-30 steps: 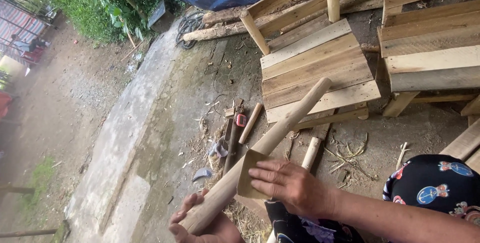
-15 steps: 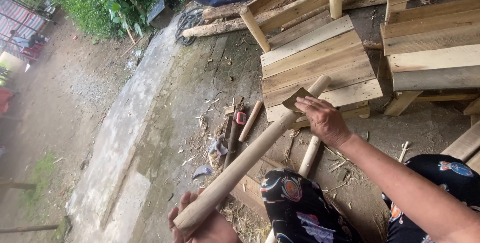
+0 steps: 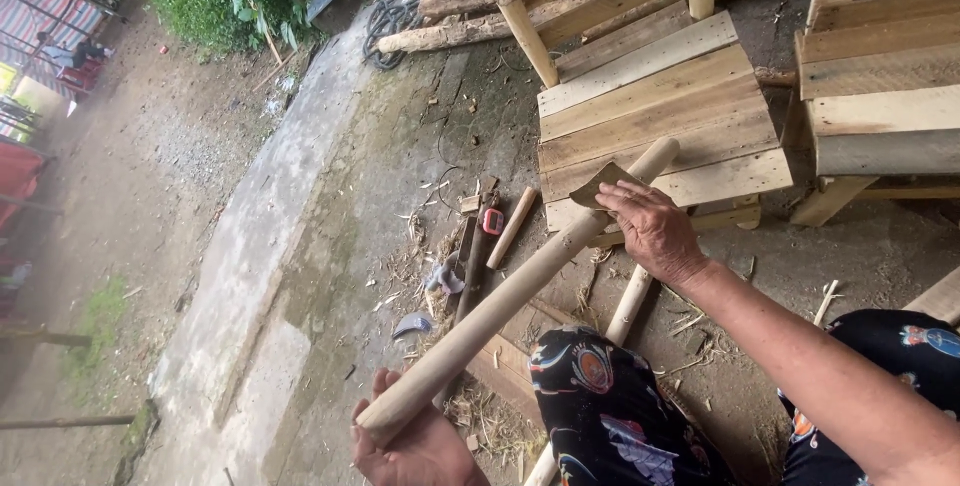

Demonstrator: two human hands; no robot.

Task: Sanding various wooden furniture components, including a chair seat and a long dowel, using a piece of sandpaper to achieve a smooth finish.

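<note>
**Pole held at both ends, sandpaper at the far tip**

Your left hand point(image 3: 415, 446) cups the near end of the pole point(image 3: 520, 291), palm up, fingers curled under the butt; it grasps the wood loosely rather than clenching it. Your right hand point(image 3: 652, 231) presses a folded scrap of sandpaper point(image 3: 600, 186) against the pole near its far end, fingers flat over the paper, thumb hidden behind. The pole runs slanted away from you, above your knee point(image 3: 590, 376) and clear of the concrete floor point(image 3: 330, 246); its far tip sits in front of the near edge of the slatted seat point(image 3: 650, 106).

Handling, as a judgement: the pole looks like peeled, pale wood, stiff, smooth and dry, light enough for one hand at each end. A smooth round shaft can roll in an open palm, so take it near the butt with the fingers wrapped. The sandpaper is thin and limp; it holds only where your fingers pin it.

On the floor below: a shorter stick point(image 3: 512, 228), another peg point(image 3: 630, 304), a red-tagged tool point(image 3: 490, 221), shavings.
</note>
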